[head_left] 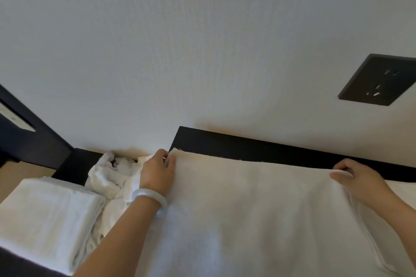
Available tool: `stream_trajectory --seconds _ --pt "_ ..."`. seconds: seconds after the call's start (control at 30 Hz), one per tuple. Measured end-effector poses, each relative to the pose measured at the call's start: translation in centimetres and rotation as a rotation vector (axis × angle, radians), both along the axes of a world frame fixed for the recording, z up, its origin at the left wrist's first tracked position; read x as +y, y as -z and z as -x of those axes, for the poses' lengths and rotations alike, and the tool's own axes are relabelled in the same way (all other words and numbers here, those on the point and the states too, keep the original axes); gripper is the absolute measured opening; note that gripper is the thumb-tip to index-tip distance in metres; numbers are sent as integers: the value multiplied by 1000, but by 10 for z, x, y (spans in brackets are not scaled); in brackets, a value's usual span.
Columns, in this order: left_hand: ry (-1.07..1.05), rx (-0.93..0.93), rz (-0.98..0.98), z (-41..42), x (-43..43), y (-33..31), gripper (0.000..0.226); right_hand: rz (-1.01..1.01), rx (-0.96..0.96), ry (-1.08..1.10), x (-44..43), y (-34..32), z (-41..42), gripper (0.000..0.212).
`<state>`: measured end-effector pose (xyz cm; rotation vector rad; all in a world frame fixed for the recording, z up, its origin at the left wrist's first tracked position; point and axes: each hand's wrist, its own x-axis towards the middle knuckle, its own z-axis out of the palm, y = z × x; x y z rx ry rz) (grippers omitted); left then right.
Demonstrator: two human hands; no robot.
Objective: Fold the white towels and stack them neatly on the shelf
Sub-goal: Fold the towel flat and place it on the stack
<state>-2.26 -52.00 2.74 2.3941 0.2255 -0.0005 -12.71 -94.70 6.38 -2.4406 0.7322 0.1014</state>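
A large white towel (252, 213) lies spread flat over a dark surface (247, 145) against the wall. My left hand (157, 172), with a pale bangle on the wrist, pinches the towel's far left corner. My right hand (358, 179) pinches the far right corner between thumb and fingers. At the lower left sits a stack of folded white towels (47, 220). Between that stack and my left arm lies a crumpled heap of white towels (112, 175).
A pale wall fills the upper view, with a black wall socket (378, 80) at the right. A dark piece of furniture (24, 132) rises at the far left. The dark surface edge runs along the wall behind the towel.
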Motion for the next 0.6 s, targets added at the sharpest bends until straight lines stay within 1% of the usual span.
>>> stream_trajectory --seconds 0.03,0.07,0.1,0.13,0.17,0.2,0.23,0.27,0.33,0.37,0.43,0.57,0.6 --pt "-3 2 -8 -1 -1 0 20 23 27 30 6 -1 0 12" --pt "-5 2 -18 -1 -1 1 20 137 72 11 13 -3 1 7" --pt "-6 2 -33 -2 -2 1 20 320 107 -27 25 -5 1 3" --pt "-6 1 -46 -2 -2 2 20 541 94 -66 38 -5 0 14" --pt "-6 3 -54 -1 -3 2 20 662 21 -123 56 -3 -3 24" --pt "-7 3 -61 -1 -3 2 20 677 -97 -194 81 0 -4 30" --pt "-6 -1 -70 0 -4 2 20 639 -218 -285 108 4 -4 36" --pt "0 -9 -80 1 -4 2 21 593 -260 -393 136 10 -4 44" --pt "12 -12 -91 2 -4 1 24 537 -136 -561 177 26 -2 54" --pt "14 -4 -91 3 -5 0 25 532 -77 -576 184 34 0 56" --pt "11 10 -87 3 -6 -1 28 501 55 -534 177 47 10 61" --pt "-7 29 -114 5 -10 -5 29 530 140 -411 155 44 31 77" --pt "-8 32 -120 6 -10 -5 29 508 178 -396 155 42 34 80"
